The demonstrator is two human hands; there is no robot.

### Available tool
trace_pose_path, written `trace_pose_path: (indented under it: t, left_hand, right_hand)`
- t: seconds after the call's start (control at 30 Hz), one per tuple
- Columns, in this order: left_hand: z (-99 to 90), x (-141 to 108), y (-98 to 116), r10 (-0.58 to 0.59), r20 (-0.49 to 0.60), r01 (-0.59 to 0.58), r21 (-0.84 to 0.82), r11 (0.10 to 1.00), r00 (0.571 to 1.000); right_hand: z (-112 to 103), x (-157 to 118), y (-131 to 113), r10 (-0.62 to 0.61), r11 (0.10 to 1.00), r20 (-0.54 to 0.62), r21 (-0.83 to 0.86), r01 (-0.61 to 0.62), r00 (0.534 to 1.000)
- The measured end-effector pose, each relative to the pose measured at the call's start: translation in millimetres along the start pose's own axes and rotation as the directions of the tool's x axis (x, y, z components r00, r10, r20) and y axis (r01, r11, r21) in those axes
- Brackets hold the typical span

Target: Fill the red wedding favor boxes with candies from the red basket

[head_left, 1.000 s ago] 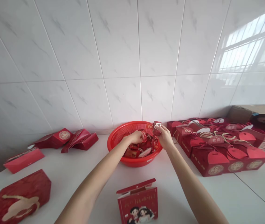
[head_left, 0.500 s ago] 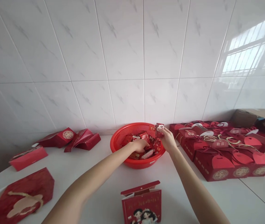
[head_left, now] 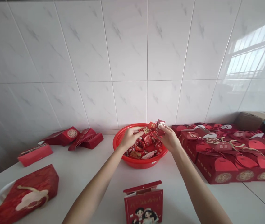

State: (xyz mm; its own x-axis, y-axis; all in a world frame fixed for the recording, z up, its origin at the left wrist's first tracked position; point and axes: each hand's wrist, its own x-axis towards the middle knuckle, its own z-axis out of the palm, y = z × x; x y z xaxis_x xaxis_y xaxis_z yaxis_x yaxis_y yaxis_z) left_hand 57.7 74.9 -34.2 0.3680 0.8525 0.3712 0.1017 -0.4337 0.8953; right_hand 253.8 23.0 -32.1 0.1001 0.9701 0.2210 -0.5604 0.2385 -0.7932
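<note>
White tiles (head_left: 127, 46) behind, left hand (head_left: 130, 137) and right hand (head_left: 171, 139) pinch sweets (head_left: 146, 131) over a basket (head_left: 138, 164); boxes (head_left: 218, 165) stand closed, front carton (head_left: 143, 201) open.

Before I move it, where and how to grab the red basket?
I'd take the red basket by its rim at left and right, coming in from the near side. It's wide, round and upright, and loaded with wrapped packets, so a two-sided hold should keep it level. Red gift boxes sit close on its right, leaving less room there.
</note>
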Motion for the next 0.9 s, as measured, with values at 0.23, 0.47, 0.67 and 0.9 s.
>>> trace_pose_path:
  t: [0.23,0.47,0.67,0.9]
  left_hand:
    - [-6.3,-40.6,31.5,0.029,0.051,-0.032,0.059,0.998,0.998]
    - [-19.7,-87.4,60.5,0.133,0.118,-0.148,0.124,0.981,0.984]
    - [-29.1,-132.6,92.6,0.065,0.439,-0.225,0.325,0.919,0.896]
    - [-23.6,-128.4,75.2,0.133,0.485,-0.374,0.442,0.816,0.864]
  right_hand:
    - [26.1,-29.3,-24.1,-0.118,0.978,0.16,-0.152,0.142,0.98]
    - [29.9,-49.9,-44.3,-0.223,0.883,0.284,-0.346,0.316,0.933]
    - [34.4,-64.7,-62.4,-0.275,0.812,0.302,-0.435,0.389,0.913]
    - [28.8,-72.2,-69.6,-0.342,0.766,0.32,-0.45,0.46,0.883]
